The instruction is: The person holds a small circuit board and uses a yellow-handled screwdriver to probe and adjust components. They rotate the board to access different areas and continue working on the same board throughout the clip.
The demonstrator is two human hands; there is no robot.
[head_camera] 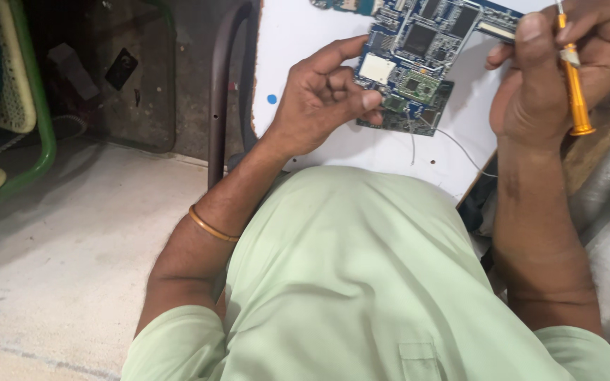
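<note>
Head view: left hand (319, 99) pinches the board (418, 63) by its left edge, thumb and fingers clamped on it, held above the white panel (298, 35), far centre. Right hand (566, 63) is closed around the screwdriver (573, 85) and touches the board's right edge. Risks: edge-only grip may let the board slip; the trailing wire (453, 144) may snag. Count: one board, one screwdriver, one bangle (210, 227), two hands.
</note>
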